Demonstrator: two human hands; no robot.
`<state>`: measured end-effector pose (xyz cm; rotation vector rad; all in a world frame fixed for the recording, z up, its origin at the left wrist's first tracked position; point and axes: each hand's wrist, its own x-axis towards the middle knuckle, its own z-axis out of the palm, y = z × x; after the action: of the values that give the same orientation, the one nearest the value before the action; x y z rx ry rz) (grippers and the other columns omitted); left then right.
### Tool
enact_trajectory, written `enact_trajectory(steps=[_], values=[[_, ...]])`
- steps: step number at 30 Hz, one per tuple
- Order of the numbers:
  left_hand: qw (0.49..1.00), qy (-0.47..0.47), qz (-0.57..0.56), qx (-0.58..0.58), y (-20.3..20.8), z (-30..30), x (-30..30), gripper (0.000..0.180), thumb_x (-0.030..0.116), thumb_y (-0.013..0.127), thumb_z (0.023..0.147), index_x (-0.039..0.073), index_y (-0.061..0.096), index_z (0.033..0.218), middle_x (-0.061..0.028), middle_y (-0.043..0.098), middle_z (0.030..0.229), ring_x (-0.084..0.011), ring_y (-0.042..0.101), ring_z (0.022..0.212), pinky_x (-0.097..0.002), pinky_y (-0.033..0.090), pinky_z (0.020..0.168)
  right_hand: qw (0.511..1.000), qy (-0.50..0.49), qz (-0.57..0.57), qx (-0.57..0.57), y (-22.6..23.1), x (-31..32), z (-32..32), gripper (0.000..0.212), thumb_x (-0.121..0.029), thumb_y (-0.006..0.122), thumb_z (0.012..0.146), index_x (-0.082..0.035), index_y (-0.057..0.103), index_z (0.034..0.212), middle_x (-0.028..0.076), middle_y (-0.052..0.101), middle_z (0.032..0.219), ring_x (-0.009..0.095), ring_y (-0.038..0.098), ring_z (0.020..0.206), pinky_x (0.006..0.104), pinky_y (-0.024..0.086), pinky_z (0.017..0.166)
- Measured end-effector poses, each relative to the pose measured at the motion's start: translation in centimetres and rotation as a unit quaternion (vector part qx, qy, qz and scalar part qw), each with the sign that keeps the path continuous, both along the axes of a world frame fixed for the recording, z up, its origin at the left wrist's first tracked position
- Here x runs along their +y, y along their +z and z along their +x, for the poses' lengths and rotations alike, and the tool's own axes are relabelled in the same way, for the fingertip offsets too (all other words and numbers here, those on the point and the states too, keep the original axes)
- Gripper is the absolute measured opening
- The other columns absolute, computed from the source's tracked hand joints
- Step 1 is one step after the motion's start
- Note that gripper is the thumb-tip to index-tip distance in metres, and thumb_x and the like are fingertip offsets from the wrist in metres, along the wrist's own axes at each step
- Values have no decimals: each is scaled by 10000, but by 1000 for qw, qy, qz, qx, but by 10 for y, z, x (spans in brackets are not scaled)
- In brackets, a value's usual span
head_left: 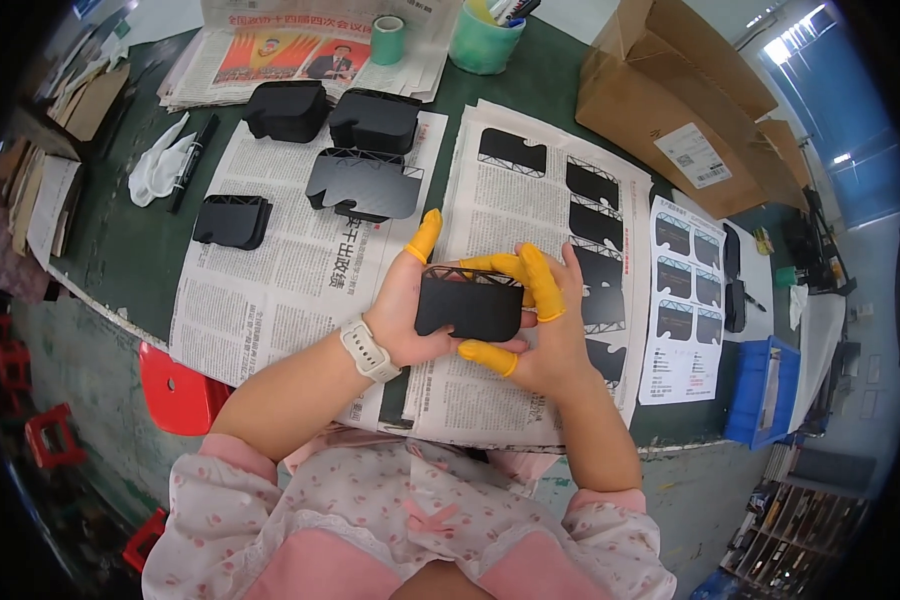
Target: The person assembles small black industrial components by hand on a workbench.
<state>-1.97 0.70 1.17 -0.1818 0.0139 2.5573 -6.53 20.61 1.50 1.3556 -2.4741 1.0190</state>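
Between my hands, above the newspaper, is a black flat plate (468, 305) with rounded corners, a notch and a lattice strip along its far edge. Whether it is one plate or a small stack, I cannot tell. My left hand (402, 312) supports its left side, thumb raised, other fingers mostly hidden beneath. My right hand (552, 335) closes round its right side, thumb near the front edge and fingers at the far edge. Yellow finger cots cover several fingertips. Similar black plates (595, 272) lie in a row on the right newspaper (485, 405). Stacks of them (365, 183) stand on the left newspaper (260, 290).
An open cardboard box (670, 100) stands at the far right. Nearby are a printed sheet (682, 360) and a blue tray (762, 395). A green pen cup (485, 45) and green tape roll (387, 42) stand at the back. White gloves (160, 165) and a black marker (194, 165) lie left.
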Motion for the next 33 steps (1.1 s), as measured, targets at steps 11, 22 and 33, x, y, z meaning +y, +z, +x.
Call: enact_trajectory(steps=[11,22,33], values=[[994,-37,97,-42,-23,-4,-5,927,795,456,908,28,540,1421,-238,588,1387,-487,571,1249,-679,423,1057,998,-26,1,66,-1,-12,8,940,-470,882,701,-13,465,1408,101,627,1255,329,513,1301,664,190,1171],[987,12,-125,-98,-16,-2,3,639,614,342,1038,129,508,1420,-179,577,1379,-385,607,1225,-642,468,1050,986,-39,97,-130,62,-91,-34,884,-191,825,817,-4,355,1542,239,582,1397,368,579,1277,402,462,1059],[987,-4,-148,-66,-7,2,-4,517,531,273,1075,190,465,1413,-151,568,1365,-419,610,1220,-673,486,1017,949,-34,308,-49,53,-148,-64,867,-240,948,666,68,542,1366,277,676,1012,427,655,977,463,515,847]])
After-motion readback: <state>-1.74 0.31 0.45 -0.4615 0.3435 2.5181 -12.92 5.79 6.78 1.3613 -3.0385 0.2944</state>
